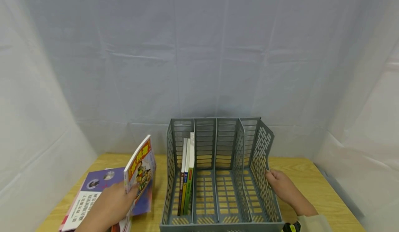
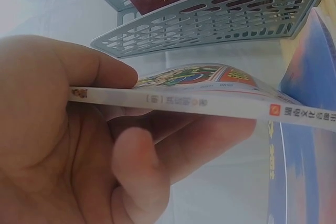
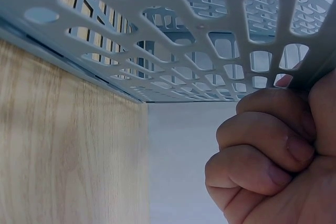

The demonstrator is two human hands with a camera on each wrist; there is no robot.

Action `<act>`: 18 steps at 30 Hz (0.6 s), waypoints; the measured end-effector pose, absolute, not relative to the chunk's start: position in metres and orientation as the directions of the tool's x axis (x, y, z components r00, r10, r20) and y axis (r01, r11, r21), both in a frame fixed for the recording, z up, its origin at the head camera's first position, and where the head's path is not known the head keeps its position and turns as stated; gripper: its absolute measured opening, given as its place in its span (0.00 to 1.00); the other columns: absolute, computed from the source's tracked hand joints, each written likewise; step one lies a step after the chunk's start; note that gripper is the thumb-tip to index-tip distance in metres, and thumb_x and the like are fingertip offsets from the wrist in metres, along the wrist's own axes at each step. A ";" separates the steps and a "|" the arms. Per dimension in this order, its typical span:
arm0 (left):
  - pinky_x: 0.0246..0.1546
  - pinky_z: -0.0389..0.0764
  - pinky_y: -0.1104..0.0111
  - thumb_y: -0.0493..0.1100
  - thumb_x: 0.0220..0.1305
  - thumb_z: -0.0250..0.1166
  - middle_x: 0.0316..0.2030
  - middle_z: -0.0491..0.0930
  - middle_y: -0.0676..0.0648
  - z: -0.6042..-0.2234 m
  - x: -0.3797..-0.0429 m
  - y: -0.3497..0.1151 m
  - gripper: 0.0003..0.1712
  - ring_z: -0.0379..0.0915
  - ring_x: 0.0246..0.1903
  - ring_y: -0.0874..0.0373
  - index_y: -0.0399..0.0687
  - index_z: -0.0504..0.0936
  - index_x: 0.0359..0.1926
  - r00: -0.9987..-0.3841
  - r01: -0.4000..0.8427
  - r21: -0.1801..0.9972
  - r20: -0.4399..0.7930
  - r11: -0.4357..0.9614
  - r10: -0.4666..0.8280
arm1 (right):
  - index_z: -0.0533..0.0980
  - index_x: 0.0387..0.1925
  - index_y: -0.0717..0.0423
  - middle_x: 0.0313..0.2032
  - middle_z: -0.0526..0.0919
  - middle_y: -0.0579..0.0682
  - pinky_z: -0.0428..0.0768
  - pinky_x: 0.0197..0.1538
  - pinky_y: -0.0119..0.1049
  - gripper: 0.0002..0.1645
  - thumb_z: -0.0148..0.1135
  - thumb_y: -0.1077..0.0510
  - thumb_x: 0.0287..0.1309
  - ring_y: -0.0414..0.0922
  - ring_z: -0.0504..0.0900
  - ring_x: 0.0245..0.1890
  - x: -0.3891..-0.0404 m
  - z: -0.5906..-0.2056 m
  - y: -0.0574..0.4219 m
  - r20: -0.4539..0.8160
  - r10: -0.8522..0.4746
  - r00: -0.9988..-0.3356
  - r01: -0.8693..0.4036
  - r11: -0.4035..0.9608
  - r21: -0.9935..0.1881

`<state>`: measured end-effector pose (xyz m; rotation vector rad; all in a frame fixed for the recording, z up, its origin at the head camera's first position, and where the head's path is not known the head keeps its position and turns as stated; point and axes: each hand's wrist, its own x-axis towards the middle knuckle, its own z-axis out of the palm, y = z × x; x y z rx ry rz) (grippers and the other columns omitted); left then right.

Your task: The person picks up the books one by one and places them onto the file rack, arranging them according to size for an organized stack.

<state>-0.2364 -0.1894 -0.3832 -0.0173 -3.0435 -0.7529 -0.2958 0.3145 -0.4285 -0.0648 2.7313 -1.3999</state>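
Observation:
My left hand (image 1: 110, 202) holds a thin paperback book (image 1: 144, 162) upright, pinched between thumb and fingers. Its white spine (image 2: 220, 107) runs along the palm in the left wrist view, and its colourful cover faces the rack. A grey plastic file rack (image 1: 221, 227) with perforated walls and several slots stands to the right of the book. Three slim books (image 1: 187, 180) stand upright in its leftmost slot. At the rack's right side panel (image 1: 261, 149), my right hand (image 1: 285, 188) grips the edge, with fingers curled in the right wrist view.
Below the left hand lie stacked books, a purple-and-white one (image 1: 106, 178) on top. The wooden table (image 1: 293, 164) carries everything. White plastic sheeting (image 1: 199, 59) hangs behind and on both sides.

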 end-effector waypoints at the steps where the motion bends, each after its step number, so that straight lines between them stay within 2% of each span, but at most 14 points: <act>1: 0.42 0.82 0.41 0.55 0.78 0.52 0.51 0.85 0.32 -0.383 -0.236 -0.190 0.34 0.85 0.44 0.40 0.30 0.75 0.67 -1.000 0.016 0.466 0.010 0.884 0.012 | 0.60 0.21 0.53 0.15 0.59 0.46 0.64 0.25 0.36 0.29 0.42 0.46 0.83 0.42 0.55 0.16 -0.296 -0.428 0.314 -0.045 -0.069 -0.997 -0.004 0.584 -0.812; 10: 0.39 0.83 0.43 0.54 0.78 0.52 0.50 0.85 0.33 -0.383 -0.237 -0.188 0.32 0.85 0.42 0.43 0.29 0.75 0.65 -1.000 0.016 0.468 0.013 0.883 0.011 | 0.60 0.21 0.53 0.15 0.59 0.45 0.63 0.25 0.36 0.29 0.42 0.46 0.83 0.42 0.55 0.16 -0.296 -0.428 0.314 -0.046 -0.063 -0.997 0.000 0.583 -0.813; 18: 0.40 0.82 0.42 0.55 0.78 0.51 0.50 0.85 0.32 -0.384 -0.236 -0.190 0.34 0.85 0.43 0.41 0.28 0.74 0.66 -1.000 0.020 0.469 0.006 0.883 0.019 | 0.59 0.21 0.52 0.15 0.58 0.45 0.62 0.24 0.35 0.28 0.43 0.47 0.82 0.41 0.54 0.16 -0.296 -0.429 0.314 -0.034 -0.059 -0.998 -0.007 0.585 -0.811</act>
